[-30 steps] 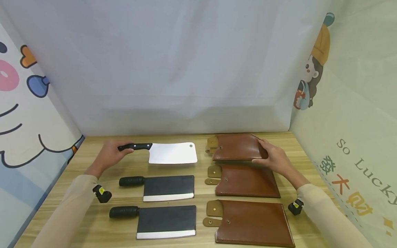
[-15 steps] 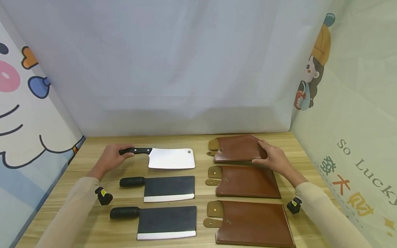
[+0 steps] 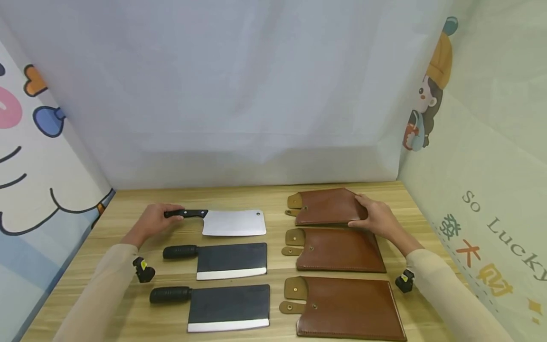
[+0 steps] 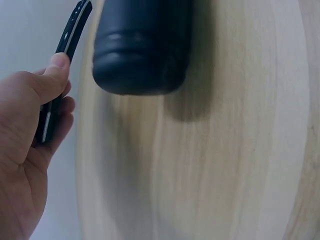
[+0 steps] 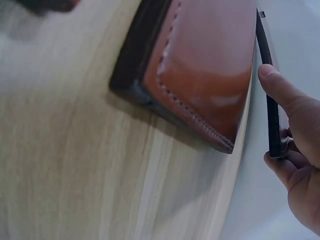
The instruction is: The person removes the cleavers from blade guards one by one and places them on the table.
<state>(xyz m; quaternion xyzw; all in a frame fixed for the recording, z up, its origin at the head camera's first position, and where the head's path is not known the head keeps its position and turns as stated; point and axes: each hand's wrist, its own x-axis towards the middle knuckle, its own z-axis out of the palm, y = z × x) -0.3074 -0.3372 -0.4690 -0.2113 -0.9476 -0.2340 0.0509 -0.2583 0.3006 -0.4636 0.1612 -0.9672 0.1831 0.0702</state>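
Observation:
My left hand (image 3: 150,222) grips the black riveted handle of a silver cleaver (image 3: 234,223), whose blade points right toward the sheaths. In the left wrist view the thumb lies along that handle (image 4: 49,120). My right hand (image 3: 378,218) holds the closed right end of the farthest brown leather sheath (image 3: 326,206) between thumb and fingers. The sheath's right end is raised, and its strap end faces the cleaver. In the right wrist view the thumb presses one edge of the held sheath (image 5: 273,117). A gap separates blade tip and sheath.
Two dark cleavers with black handles, a middle one (image 3: 231,260) and a near one (image 3: 229,308), lie below the silver one. Two more brown sheaths, a middle one (image 3: 342,249) and a near one (image 3: 350,308), lie on the wooden table (image 3: 128,299). A pale curtain (image 3: 256,95) hangs behind.
The silver cleaver has come lower and nearer to me in the head view, with my left hand. The held sheath has dipped slightly; my right hand keeps its grip.

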